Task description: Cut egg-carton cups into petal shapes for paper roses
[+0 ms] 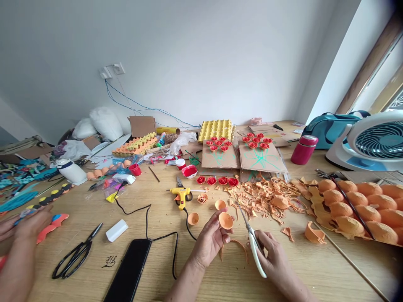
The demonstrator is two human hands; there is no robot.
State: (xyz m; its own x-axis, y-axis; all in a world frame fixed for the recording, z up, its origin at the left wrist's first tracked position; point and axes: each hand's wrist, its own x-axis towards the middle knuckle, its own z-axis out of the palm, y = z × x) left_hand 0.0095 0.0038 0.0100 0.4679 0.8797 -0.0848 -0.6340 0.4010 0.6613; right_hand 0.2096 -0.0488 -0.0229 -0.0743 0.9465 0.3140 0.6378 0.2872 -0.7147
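My left hand (210, 240) pinches a small orange egg-carton cup (226, 220) just above the wooden table (163, 218). My right hand (274, 256) grips white-handled scissors (252, 241), blades pointing up toward the cup and slightly apart. A curled orange strip (234, 244) lies on the table between my hands. Two more cut cups (220, 204) (193, 218) sit just beyond my left hand.
Orange scraps (267, 197) and an orange egg tray (355, 209) lie right. A yellow glue gun (181, 195), phone (129, 274), black scissors (77, 253), red paper roses (217, 180) and cardboard panels (261, 157) are around. Another person's hands (25, 224) work at far left. A fan (374, 142) stands right.
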